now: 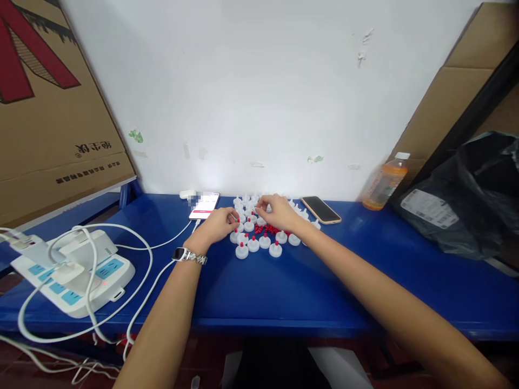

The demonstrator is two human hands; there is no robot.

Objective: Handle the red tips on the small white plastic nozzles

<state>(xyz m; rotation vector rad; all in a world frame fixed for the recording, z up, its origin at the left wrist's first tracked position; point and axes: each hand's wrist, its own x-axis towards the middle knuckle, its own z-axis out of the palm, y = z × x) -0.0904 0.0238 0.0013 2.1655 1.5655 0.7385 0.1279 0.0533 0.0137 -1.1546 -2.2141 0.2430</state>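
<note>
Many white round caps with pointed nozzles stand on the blue table, several of them fitted with red tips, such as the front cap (242, 251). Loose red tips (265, 229) lie in a small heap among them. My left hand (219, 224) is at the left edge of the group, its fingers closed at the red tip of a white nozzle cap (237, 227). Over the middle of the caps, my right hand (279, 212) holds thumb and forefinger in a pinch; what is between them is too small to make out. Plain white caps (294, 239) stand under and beyond my right wrist.
A lit phone (205, 205) with a cable lies left of the caps, a dark phone (321, 209) to their right. A power strip (77, 275) with looping white cables covers the left side. A drink bottle (385, 181) and a black plastic bag (458, 200) stand right.
</note>
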